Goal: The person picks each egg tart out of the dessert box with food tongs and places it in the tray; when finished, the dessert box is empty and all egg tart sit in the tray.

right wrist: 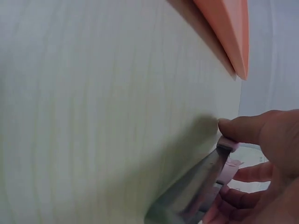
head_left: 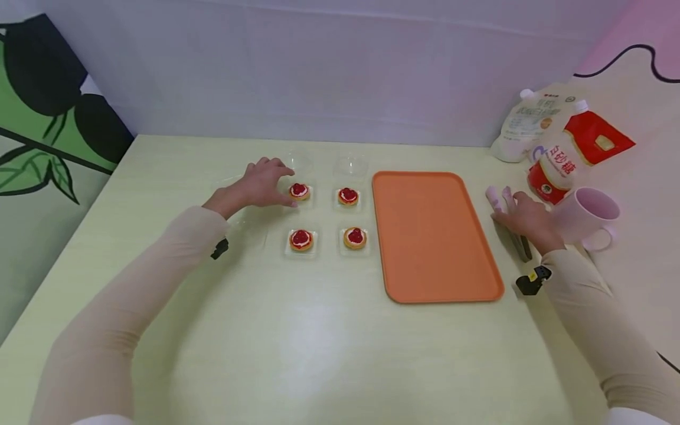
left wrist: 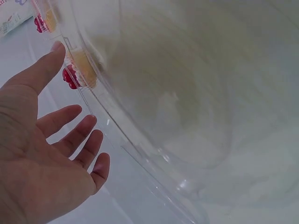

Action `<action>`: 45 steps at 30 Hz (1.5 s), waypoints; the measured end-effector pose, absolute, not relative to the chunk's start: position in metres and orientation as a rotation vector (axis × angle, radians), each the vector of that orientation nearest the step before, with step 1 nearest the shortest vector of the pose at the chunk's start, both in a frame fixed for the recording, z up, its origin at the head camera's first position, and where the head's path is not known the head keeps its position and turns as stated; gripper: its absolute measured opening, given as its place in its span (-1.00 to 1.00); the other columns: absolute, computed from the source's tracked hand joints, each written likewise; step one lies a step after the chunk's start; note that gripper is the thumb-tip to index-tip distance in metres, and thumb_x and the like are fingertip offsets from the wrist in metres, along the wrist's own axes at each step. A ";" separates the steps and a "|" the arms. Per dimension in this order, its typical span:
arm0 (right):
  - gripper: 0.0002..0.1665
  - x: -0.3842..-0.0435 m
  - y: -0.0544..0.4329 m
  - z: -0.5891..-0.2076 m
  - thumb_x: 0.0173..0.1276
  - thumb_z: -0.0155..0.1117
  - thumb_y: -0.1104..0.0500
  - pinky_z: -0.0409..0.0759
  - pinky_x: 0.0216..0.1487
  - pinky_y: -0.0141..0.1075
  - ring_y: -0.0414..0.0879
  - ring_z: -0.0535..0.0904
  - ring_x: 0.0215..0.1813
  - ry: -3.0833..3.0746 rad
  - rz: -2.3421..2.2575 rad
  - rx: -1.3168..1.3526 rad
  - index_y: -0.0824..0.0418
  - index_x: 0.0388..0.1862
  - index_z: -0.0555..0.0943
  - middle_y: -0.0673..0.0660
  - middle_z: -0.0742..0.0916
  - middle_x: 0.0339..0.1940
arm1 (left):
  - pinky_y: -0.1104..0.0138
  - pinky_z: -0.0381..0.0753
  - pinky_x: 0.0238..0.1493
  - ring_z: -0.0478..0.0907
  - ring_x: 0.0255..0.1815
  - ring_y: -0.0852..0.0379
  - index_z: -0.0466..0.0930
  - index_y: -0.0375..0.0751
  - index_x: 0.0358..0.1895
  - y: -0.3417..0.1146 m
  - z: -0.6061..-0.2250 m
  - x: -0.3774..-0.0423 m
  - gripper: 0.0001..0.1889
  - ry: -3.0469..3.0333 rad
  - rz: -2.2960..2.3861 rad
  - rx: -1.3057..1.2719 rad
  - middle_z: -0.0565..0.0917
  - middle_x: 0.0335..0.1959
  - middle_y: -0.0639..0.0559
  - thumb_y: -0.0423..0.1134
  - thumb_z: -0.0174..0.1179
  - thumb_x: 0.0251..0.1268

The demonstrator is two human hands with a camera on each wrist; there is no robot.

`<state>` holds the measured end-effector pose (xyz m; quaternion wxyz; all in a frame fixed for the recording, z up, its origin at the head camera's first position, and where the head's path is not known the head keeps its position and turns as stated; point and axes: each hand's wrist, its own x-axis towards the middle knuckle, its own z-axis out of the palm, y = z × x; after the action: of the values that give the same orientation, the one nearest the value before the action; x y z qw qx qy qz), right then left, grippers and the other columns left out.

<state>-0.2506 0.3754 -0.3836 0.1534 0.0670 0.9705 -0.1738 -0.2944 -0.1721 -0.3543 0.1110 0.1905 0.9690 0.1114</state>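
Four small tarts with red topping and white cream sit in clear plastic boxes, one of them a back-left tart (head_left: 299, 191). My left hand (head_left: 261, 184) reaches in beside that tart from the left, thumb and fingers spread apart. In the left wrist view, the fingers of the left hand (left wrist: 60, 135) bend slightly near the rim of a clear plastic box (left wrist: 154, 161). My right hand (head_left: 528, 219) grips metal tongs (head_left: 520, 245) with pink tips, on the right side of the table. Its thumb and fingers are at the pink ends (right wrist: 228, 143).
An orange tray (head_left: 435, 236) lies between the tarts and my right hand. Beyond that hand stand a pink mug (head_left: 576, 215), a red-and-white sugar bag (head_left: 568, 156) and a pale spouted pouch (head_left: 526, 127). Raised clear lids (head_left: 352, 165) show behind the back tarts.
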 end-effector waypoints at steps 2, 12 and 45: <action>0.09 -0.251 0.374 -0.383 0.47 -0.12 -0.35 0.33 0.30 0.36 0.47 0.32 0.23 2.771 -0.513 0.212 0.50 0.53 -0.05 0.61 0.31 0.37 | -0.16 0.19 0.26 0.20 0.38 -0.30 0.40 -0.31 0.39 -0.173 -0.354 -0.296 -0.20 2.850 0.330 0.563 0.36 0.35 -0.32 0.08 0.41 0.16; 0.00 -0.264 0.348 -0.354 0.48 0.08 -0.21 0.57 0.08 0.18 0.37 0.45 0.10 2.905 -0.828 0.091 0.34 0.60 -0.05 0.52 0.43 0.31 | -0.14 0.20 0.29 0.19 0.39 -0.28 0.40 -0.33 0.39 -0.174 -0.353 -0.295 -0.20 2.838 0.325 0.514 0.35 0.36 -0.30 0.08 0.40 0.18; -0.28 -0.320 0.071 -0.305 0.28 0.43 0.21 0.60 -0.01 -0.14 0.10 0.63 -0.08 2.448 -0.415 -0.848 0.10 0.41 0.41 0.20 0.67 -0.04 | -0.13 0.20 0.33 0.22 0.38 -0.24 0.43 -0.32 0.38 -0.173 -0.358 -0.293 -0.19 2.828 0.377 0.490 0.37 0.36 -0.26 0.07 0.46 0.12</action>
<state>-0.3196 0.0710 -0.3054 0.2563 -0.3124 0.9019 -0.1528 -0.2934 -0.1733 -0.3584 0.1228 0.1681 0.9695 0.1293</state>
